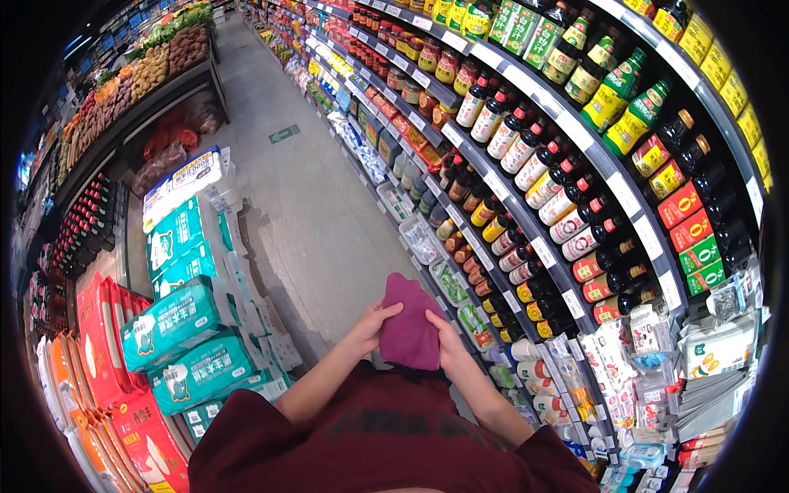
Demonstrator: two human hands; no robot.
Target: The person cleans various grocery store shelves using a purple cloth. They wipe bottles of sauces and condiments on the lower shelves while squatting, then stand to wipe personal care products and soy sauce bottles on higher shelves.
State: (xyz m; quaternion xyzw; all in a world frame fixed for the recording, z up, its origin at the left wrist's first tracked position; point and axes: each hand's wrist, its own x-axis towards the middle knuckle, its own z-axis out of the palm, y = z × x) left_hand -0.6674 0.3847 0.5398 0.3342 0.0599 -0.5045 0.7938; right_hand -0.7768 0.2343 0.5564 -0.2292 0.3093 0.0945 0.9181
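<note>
A folded purple cloth (410, 326) is held up in front of my body, over the aisle floor. My left hand (373, 321) grips its left edge, with the thumb lying on the near face. On the right edge, my right hand (445, 336) pinches it the same way, thumb on top. The fingers behind the cloth are hidden. Both forearms are bare below dark red sleeves.
Shelves of sauce bottles (561, 203) with a price-label rail (493, 182) run along the right. At left stand teal tissue packs (179, 320), red bags (145, 437) and a produce stand (148, 68). The grey aisle floor (308, 215) bears a green arrow sign (283, 134).
</note>
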